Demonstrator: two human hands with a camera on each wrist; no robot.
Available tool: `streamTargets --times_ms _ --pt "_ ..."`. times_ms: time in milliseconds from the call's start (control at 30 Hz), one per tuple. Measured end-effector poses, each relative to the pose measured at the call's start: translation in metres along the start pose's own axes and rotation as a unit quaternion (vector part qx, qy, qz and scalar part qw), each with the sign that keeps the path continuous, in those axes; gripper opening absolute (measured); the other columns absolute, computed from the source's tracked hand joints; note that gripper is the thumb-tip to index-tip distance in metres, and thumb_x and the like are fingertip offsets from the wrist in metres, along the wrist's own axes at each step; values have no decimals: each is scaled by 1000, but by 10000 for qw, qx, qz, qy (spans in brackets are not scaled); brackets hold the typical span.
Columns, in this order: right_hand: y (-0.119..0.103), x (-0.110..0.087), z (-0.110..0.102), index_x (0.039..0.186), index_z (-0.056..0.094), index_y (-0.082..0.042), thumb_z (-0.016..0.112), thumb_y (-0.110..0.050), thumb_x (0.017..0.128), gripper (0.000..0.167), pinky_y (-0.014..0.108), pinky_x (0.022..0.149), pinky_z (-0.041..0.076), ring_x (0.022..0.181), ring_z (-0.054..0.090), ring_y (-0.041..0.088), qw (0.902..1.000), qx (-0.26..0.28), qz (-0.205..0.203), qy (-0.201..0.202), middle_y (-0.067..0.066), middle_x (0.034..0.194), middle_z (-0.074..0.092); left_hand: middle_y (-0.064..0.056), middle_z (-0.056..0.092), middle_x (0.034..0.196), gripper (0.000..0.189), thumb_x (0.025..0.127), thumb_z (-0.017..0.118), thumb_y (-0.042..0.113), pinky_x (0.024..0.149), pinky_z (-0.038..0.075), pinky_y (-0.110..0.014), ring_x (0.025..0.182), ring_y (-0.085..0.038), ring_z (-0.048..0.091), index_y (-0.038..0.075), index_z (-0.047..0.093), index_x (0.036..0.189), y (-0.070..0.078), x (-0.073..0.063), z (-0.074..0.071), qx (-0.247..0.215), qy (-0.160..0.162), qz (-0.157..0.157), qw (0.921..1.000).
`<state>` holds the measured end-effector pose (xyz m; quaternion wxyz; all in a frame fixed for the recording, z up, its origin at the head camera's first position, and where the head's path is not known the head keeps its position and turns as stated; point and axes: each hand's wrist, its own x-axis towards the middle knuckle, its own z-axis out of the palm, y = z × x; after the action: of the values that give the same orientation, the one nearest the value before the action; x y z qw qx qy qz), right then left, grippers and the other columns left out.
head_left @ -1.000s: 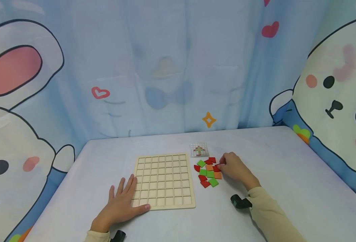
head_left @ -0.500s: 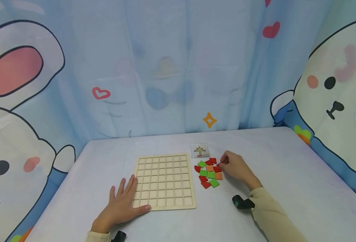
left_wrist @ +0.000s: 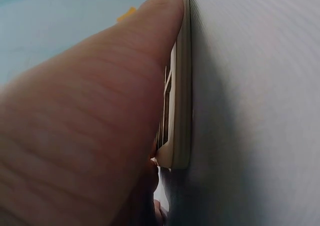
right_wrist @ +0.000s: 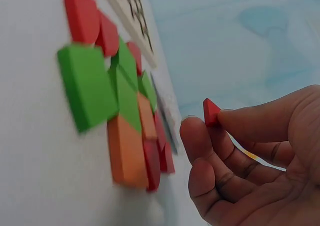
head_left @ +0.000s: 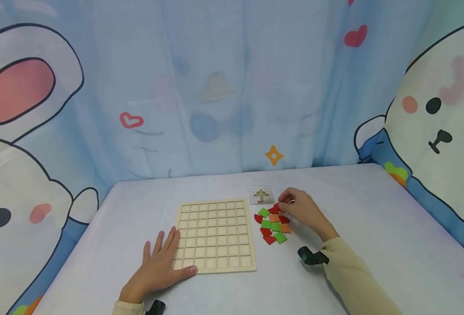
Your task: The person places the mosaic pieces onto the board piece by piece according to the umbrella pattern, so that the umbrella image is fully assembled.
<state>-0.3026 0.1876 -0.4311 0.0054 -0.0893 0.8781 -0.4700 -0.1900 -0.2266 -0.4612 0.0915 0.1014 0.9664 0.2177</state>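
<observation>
My left hand [head_left: 157, 269] lies with spread, straight fingers along the left edge of a wooden grid board [head_left: 216, 236]; its thumb is on the front edge. Seen from the left wrist, that thumb [left_wrist: 120, 70] covers most of the board's side [left_wrist: 182, 110]. Between thumb and fingertip my right hand [head_left: 304, 211] pinches a small red tile [right_wrist: 211, 113], held above the far right of the loose pile. Green tiles [head_left: 280, 238], orange tiles [head_left: 286, 228] and red tiles [head_left: 269, 239] lie close together right of the board. The squares of the board hold no tiles.
Behind the pile lies a small pattern card [head_left: 261, 194] with a gridded plant-like picture. A white cloth covers the table [head_left: 98, 245]. A blue printed curtain [head_left: 224, 144] hangs at its back edge. Black wrist devices [head_left: 312, 256] sit at both sleeves.
The right hand has lifted a small red tile from the right side of the pile and shifted left and slightly farther back. The left hand stays in place on the board.
</observation>
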Motion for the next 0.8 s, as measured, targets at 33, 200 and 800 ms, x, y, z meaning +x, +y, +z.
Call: streamTargets --times_ms 33,200,800 --pt "-2 3 3 111 64 4 67 -2 103 10 35 79 60 86 70 25 9999 125 4 -23 13 98 68 -15 5 179 125 89 70 75 118 -11 -75 162 -47 -5 0 14 171 0 0 -1 -16 3 13 10000" --pt "-12 12 19 107 66 3 68 -2 102 7 33 78 61 86 70 24 9989 334 -299 -94 12 98 68 -15 6 179 125 89 69 76 119 -11 -74 162 -46 -5 0 14 171 0 1 0 21 68 16 10000" --pt "-62 37 81 105 68 1 68 -4 103 6 37 76 53 82 75 23 9890 589 -1033 -875 5 91 70 -15 8 179 124 89 70 76 120 -9 -73 162 -46 -4 0 15 171 -1 2 2 -25 82 31 10000"
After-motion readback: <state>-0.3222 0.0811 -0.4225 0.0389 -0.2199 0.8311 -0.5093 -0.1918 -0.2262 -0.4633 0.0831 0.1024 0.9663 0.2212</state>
